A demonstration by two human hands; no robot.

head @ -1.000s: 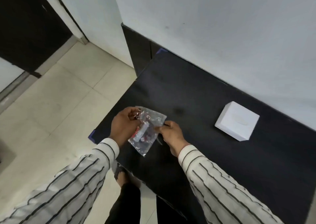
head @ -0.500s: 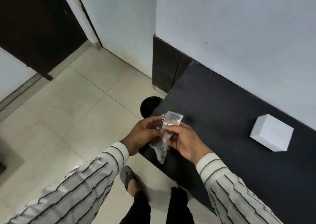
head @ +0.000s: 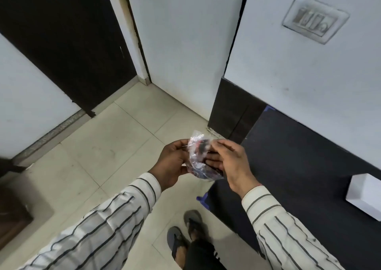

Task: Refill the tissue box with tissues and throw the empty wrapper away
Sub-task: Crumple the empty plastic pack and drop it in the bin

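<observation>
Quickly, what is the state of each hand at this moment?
Left hand: closed on the crumpled plastic wrapper.
Right hand: also holding the wrapper, fingers bent around it.

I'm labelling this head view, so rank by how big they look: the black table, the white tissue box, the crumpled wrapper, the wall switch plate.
1. black table
2. wall switch plate
3. white tissue box, cut by the frame edge, so unsure against the plate
4. crumpled wrapper, held by both hands, partly covered

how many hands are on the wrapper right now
2: the left hand pinches the wrapper at its left edge, the right hand grips its right side.
</observation>
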